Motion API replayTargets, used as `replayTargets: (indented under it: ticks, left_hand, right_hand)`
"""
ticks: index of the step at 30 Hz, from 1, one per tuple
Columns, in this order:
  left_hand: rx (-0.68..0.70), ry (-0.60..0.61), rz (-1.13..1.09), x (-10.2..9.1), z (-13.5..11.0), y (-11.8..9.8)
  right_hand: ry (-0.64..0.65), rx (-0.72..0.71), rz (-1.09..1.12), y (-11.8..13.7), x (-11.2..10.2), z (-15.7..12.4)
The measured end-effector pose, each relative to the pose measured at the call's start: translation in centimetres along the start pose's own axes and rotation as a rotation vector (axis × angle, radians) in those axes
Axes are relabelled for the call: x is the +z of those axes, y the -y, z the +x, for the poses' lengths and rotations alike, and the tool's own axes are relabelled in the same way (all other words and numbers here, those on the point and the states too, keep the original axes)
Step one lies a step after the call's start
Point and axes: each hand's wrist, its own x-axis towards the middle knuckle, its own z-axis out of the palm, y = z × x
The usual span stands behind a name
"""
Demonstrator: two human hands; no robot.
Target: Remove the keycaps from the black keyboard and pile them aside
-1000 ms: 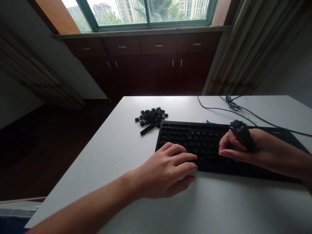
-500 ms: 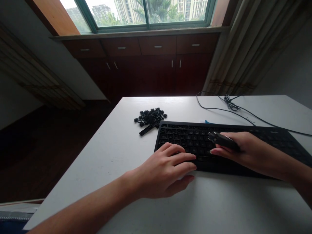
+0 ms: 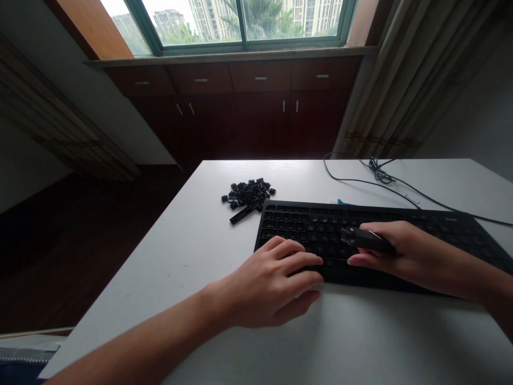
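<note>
A black keyboard (image 3: pixel 441 227) lies across the white table (image 3: pixel 192 251). My left hand (image 3: pixel 272 283) rests on its near left corner, fingers stretched flat over the edge keys and holding nothing. Over the middle keys, my right hand (image 3: pixel 401 254) is closed around a small dark tool (image 3: pixel 363 239) whose tip points left, low above the key rows. A pile of loose black keycaps (image 3: pixel 248 195), with one long bar-shaped cap, sits just off the keyboard's far left corner.
A black cable (image 3: pixel 372 179) loops across the table behind the keyboard. A small blue item (image 3: pixel 342 202) peeks out at the keyboard's back edge. Dark wooden cabinets (image 3: pixel 248 101) stand under the window, with curtains (image 3: pixel 417 80) at the right. The table's left edge drops to a dark floor.
My right hand has swung the dark tool from upright at the keyboard's right part down and leftward, so it now lies low over the middle keys. The left hand has stayed put.
</note>
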Motion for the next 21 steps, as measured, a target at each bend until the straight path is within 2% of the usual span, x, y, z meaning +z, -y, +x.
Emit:
replayTargets:
  ticks: [4,19,21]
  left_hand:
    - [-0.013,0.007,-0.006,-0.03,0.03,-0.03]
    - [-0.031,0.024,-0.026,-0.10,0.07,-0.12]
    - [-0.037,0.029,-0.029,-0.11,0.07,-0.15]
  right_hand:
    - [-0.040,-0.020,-0.040,-0.09,0.06,0.03]
    - [0.060,0.014,-0.140,-0.04,0.24,0.01]
    - [0.003,0.000,-0.111,0.16,0.36,0.11]
